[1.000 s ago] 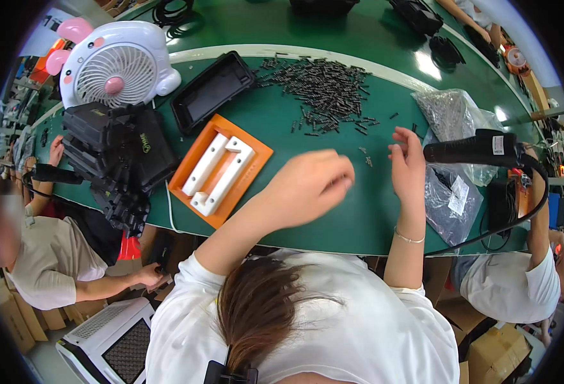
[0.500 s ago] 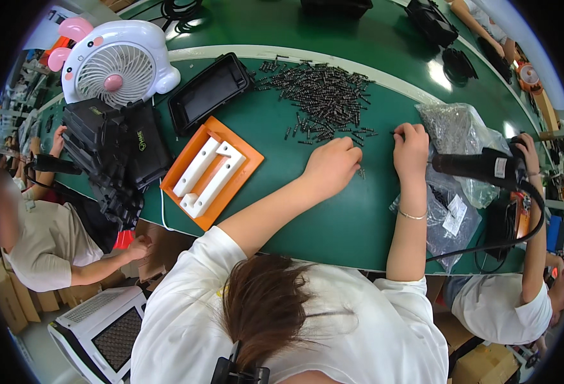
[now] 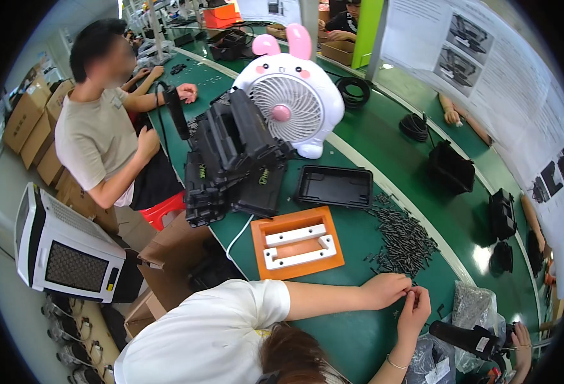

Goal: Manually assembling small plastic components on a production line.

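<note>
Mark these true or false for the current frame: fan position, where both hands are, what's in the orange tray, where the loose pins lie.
1. The white fan lies flat. False: it stands upright.
2. Both hands meet close together, the left hand beside the right hand. True.
3. The orange tray holds white blocks. True.
4. The small dark pins are piled inside the orange tray. False: they lie loose on the green table, beside it.
5. The black tray sits behind the orange one. True.

Hands (image 3: 400,297) meet beside pins (image 3: 402,239)
</note>
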`<state>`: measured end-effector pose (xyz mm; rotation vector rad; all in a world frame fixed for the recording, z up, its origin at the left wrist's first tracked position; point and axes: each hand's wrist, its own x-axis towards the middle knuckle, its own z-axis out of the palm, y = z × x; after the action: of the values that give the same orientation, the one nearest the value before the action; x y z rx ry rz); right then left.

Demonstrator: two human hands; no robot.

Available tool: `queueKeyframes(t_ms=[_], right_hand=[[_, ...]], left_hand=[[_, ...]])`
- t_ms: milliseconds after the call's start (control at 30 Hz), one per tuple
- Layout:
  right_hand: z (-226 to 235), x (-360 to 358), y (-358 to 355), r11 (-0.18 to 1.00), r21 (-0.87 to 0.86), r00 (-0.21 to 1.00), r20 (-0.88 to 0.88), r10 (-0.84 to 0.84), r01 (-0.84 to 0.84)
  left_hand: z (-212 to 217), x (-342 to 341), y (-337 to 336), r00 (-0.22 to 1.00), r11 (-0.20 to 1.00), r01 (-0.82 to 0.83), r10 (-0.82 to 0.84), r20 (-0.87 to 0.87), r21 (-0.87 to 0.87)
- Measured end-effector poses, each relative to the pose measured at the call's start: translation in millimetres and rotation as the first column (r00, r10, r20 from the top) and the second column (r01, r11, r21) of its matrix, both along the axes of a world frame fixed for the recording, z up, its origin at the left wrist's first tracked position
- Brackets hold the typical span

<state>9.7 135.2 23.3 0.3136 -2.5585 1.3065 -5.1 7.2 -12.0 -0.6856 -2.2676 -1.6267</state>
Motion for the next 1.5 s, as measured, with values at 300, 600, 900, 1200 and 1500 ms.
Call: queueKeyframes(t_ms=[300,600,900,1200,1500], right_hand=[[-10.8,6.8,2.6,0.992,0.083,0.992,-0.092,-0.086,0.094],[-10.9,4.1,1.9,0.96,-0.278,0.976,0.214,0.04,0.022],[-13.3,2.7,3.9,0.881,-0.472,0.95,0.287,0.126,0.026],[-8.2,1.7,2.4,0.891,-0.44,0.944,0.327,0.045,0.11],[-13.9,3.3,-0.5,0.851,-0.522,0.966,0.247,0.082,0.061]], left_hand=[[-1.1,0.4,-0.3,0.999,0.991,-0.026,0.031,-0.035,0.132],[7.5,8.6,-7.4,0.984,0.985,-0.089,0.11,-0.14,0.151],[6.4,4.9,-8.6,0.995,0.985,-0.048,0.062,-0.075,0.168],[8.5,3.2,-10.8,1.0,0.99,-0.012,0.016,-0.022,0.143],[2.7,-2.0,-5.2,0.99,0.965,-0.008,-0.029,0.137,0.263]])
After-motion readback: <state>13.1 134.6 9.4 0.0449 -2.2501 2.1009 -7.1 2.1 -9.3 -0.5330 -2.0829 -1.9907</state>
